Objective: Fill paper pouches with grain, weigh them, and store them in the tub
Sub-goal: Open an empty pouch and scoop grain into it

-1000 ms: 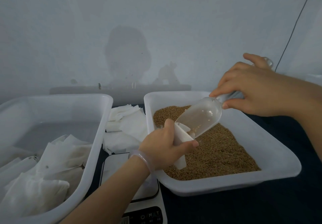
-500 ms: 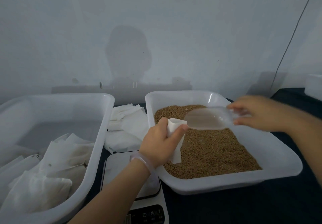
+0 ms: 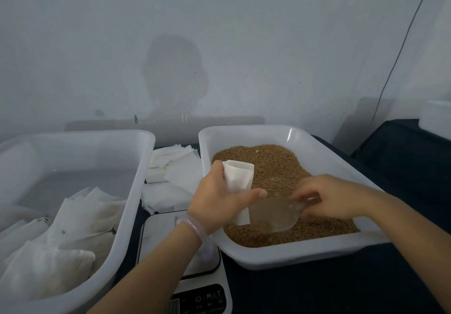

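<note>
The paper pouch (image 3: 238,179) is standing roughly upright above the near-left part of the grain (image 3: 275,164), with its lower end hanging just over the grain surface. Whether it is holding any grain cannot be told. The left hand (image 3: 219,199) is gripping the pouch around its middle, fingers and thumb curled round it, the thumb pointing toward the right.

Just beside the pouch's lower end, the clear scoop (image 3: 275,216) is lying low against the grain near the front of the grain tray (image 3: 305,255). The right hand (image 3: 334,197) is pinching the scoop's handle with curled fingers. Motion blur is hiding whether the bowl is dug in or only touching.

The white grain tray is sitting on the dark table cover (image 3: 317,289). The tub (image 3: 73,142) is sitting to the left, well apart from the pouch, and is containing a pile of filled pouches (image 3: 73,216) toward its near end. Between tub and tray, a stack of empty pouches (image 3: 175,167) is lying at the back and the scale (image 3: 158,235) is sitting at the front, under the left forearm. A pale bracelet (image 3: 192,225) is circling the left wrist.
</note>
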A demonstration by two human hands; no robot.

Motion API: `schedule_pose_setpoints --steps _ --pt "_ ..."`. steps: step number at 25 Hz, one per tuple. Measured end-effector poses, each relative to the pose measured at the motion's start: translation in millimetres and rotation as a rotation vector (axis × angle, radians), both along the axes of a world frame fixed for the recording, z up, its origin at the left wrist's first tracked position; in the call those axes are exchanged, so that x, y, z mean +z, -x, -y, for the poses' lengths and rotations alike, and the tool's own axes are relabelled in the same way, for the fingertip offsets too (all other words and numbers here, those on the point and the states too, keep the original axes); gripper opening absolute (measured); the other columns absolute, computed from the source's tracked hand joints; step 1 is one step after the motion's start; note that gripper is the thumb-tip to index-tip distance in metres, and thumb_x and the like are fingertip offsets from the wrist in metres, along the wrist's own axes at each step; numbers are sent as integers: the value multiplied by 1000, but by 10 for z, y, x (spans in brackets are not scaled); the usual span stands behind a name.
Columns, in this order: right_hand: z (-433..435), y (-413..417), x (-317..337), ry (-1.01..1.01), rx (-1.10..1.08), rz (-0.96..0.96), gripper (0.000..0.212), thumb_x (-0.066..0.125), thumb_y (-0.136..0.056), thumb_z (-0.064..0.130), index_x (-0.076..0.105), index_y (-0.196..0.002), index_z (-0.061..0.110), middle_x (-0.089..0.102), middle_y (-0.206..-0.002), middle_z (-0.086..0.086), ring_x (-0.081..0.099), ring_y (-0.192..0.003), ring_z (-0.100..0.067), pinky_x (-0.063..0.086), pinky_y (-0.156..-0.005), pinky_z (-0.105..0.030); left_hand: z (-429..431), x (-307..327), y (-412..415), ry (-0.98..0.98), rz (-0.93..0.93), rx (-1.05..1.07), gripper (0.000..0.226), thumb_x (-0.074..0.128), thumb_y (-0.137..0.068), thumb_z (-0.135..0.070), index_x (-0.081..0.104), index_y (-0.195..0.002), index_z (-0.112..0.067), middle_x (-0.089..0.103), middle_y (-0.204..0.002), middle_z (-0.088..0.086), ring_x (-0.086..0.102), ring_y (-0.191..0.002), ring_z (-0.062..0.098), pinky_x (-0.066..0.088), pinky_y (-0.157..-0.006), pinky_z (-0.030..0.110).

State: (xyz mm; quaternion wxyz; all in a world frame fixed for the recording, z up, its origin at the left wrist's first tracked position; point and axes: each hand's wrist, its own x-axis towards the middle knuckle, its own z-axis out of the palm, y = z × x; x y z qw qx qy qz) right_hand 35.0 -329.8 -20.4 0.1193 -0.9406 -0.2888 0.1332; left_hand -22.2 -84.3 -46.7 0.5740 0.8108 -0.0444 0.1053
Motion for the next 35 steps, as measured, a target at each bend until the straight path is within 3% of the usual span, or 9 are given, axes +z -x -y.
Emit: schedule_pose_setpoints --steps 5,10,14,17,19,22,26,32,35 --pt "156 66 244 -122 -68 65 30 69 -83 26 59 -98 51 61 -100 22 53 -97 13 42 -88 -18 -5 18 28 -45 42 9 59 77 -54 -46 47 -94 -16 60 -84 1 63 -78 22 55 -67 44" --pt "195 143 658 -261 -114 211 32 55 -76 42 51 -106 52 57 -108 27 51 -102 13 37 -96 -24 8 43 43 -156 65 16 44 77 -69 -34 48 -96 -16 60 -81 -4 61 -71 13 54 -62 34" --pt "112 153 926 -205 -22 373 34 55 -86 30 50 -116 47 57 -108 23 53 -104 2 36 -100 -33 14 57 42 -229 57 12 44 74 -71 -35 48 -100 -15 60 -86 -4 62 -79 17 53 -72 41" --pt "20 166 1008 -73 15 539 33 55 -90 27 47 -117 45 54 -109 19 43 -112 -8 14 -114 -43 12 64 44 -276 63 5 43 73 -72 -36 47 -100 -16 60 -87 -5 61 -82 16 52 -73 40" --pt "-46 181 1056 -7 9 615 33 53 -90 30 46 -118 47 50 -109 20 32 -118 -6 -5 -114 -38 15 67 38 -352 59 0 43 72 -73 -38 44 -97 -16 60 -88 -4 60 -82 18 52 -72 39" --pt "-126 192 1141 62 39 685 36 56 -89 29 53 -123 42 48 -106 21 28 -123 -9 -16 -111 -37 31 70 33 -438 66 -17 43 70 -74 -41 40 -94 -18 58 -86 -4 60 -80 18 52 -67 35" --pt "-194 226 1199 92 104 776 37 59 -86 29 59 -122 36 50 -104 18 31 -124 -14 -18 -110 -41 31 66 29 -456 64 -9 42 70 -74 -41 39 -94 -21 59 -87 -6 60 -81 17 50 -68 32" --pt "-222 268 1212 88 163 897 36 65 -83 22 64 -119 29 54 -102 13 38 -120 -22 -14 -110 -47 35 64 35 -428 67 -9 44 72 -73 -39 43 -99 -17 62 -90 -1 61 -83 20 52 -74 39" --pt "-140 172 1188 32 183 864 35 67 -81 22 64 -115 33 54 -101 14 39 -114 -13 -13 -110 -38 38 68 28 -423 53 3 45 71 -73 -39 42 -98 -16 60 -90 -1 60 -84 21 51 -73 38"
